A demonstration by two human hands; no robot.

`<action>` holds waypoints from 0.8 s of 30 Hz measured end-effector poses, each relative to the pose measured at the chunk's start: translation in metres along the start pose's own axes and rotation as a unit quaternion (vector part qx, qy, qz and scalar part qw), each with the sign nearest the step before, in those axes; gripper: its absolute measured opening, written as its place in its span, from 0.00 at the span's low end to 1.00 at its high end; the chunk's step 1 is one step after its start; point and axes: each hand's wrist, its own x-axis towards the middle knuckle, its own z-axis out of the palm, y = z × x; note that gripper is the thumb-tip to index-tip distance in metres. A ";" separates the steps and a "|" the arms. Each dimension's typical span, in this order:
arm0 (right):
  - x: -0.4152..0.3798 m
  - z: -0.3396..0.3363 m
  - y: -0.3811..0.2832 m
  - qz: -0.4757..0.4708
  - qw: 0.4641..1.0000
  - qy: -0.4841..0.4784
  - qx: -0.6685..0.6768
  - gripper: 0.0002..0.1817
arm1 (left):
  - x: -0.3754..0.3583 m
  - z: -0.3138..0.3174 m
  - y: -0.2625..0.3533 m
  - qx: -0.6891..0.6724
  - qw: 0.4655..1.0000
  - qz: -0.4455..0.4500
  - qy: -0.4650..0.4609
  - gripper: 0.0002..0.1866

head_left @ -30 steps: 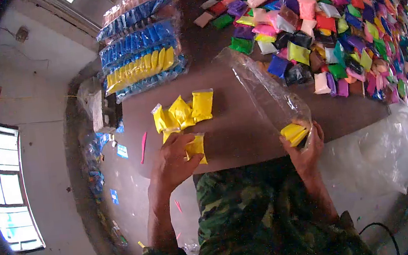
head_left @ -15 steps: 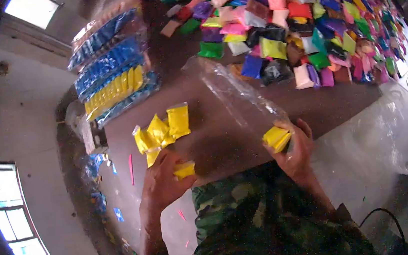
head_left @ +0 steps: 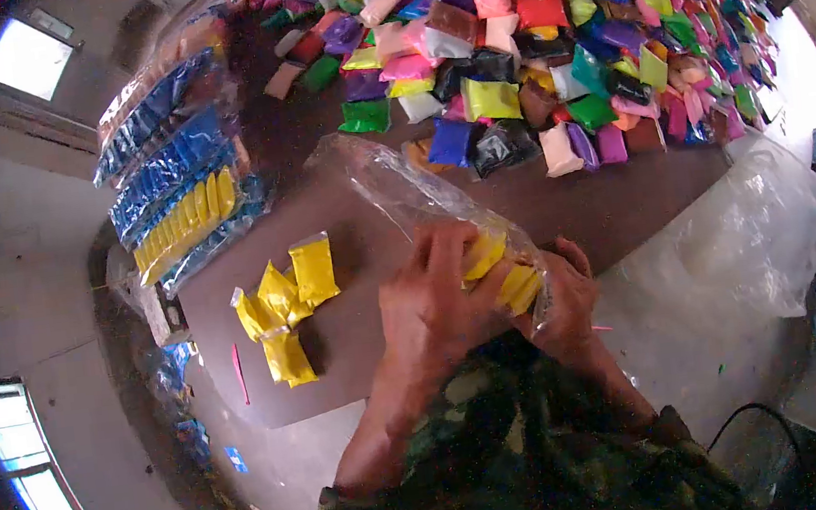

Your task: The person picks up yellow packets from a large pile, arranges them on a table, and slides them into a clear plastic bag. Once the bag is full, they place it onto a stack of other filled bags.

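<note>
My left hand (head_left: 422, 306) is closed with its fingers curled at a yellow packet (head_left: 482, 256), right at the mouth side of a long clear plastic bag (head_left: 398, 188). Opposite it, my right hand (head_left: 571, 299) grips the bag's near end, where more yellow packets (head_left: 521, 288) are bunched. The two hands almost meet, and some fingertips are hidden behind the packets and film. To the left, several loose yellow packets (head_left: 279, 292) lie grouped on the brown table (head_left: 348, 262).
A large heap of multicoloured packets (head_left: 506, 52) covers the table's far side. Filled clear bags of blue and yellow packets (head_left: 182, 215) are stacked at the far left. A big translucent plastic bag (head_left: 728, 239) drapes by the right edge. A pink strip (head_left: 240, 373) lies near the left edge.
My left hand has moved right, away from the loose yellow packets, carrying a yellow packet to the clear bag at my right hand. The view has shifted slightly.
</note>
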 end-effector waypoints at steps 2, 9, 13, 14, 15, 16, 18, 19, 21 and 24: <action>-0.003 0.000 -0.001 0.012 1.000 0.008 0.000 0.35 | -0.002 0.009 0.003 0.019 0.999 -0.023 -0.032 0.23; -0.009 0.000 0.003 0.050 0.998 -0.040 0.009 0.42 | -0.002 0.010 -0.004 -0.039 0.996 -0.050 -0.070 0.24; -0.015 0.003 0.010 0.035 0.997 -0.061 0.012 0.45 | -0.002 0.006 -0.010 -0.058 0.995 -0.031 -0.072 0.23; -0.014 0.003 0.010 0.037 0.998 -0.054 0.016 0.45 | -0.001 0.005 -0.009 -0.070 0.995 -0.036 -0.067 0.22; -0.015 0.004 0.009 0.040 0.998 -0.047 0.018 0.45 | 0.001 0.004 -0.006 -0.082 0.994 -0.040 -0.062 0.21; -0.015 0.004 0.009 0.042 0.998 -0.039 0.021 0.44 | 0.003 0.003 -0.004 -0.094 0.993 -0.044 -0.057 0.20; -0.013 0.002 0.008 0.052 0.997 -0.052 0.017 0.43 | 0.005 0.003 -0.001 -0.088 0.993 -0.046 -0.061 0.20; -0.013 0.001 0.007 0.058 0.996 -0.059 0.015 0.43 | 0.006 0.003 0.000 -0.084 0.993 -0.047 -0.063 0.20; -0.012 0.002 0.006 0.065 0.996 -0.051 0.027 0.42 | 0.000 0.008 -0.012 -0.103 0.991 -0.028 -0.078 0.21; -0.009 -0.001 0.003 0.072 0.995 -0.058 0.033 0.40 | 0.000 -0.002 -0.009 -0.124 0.985 -0.056 -0.107 0.23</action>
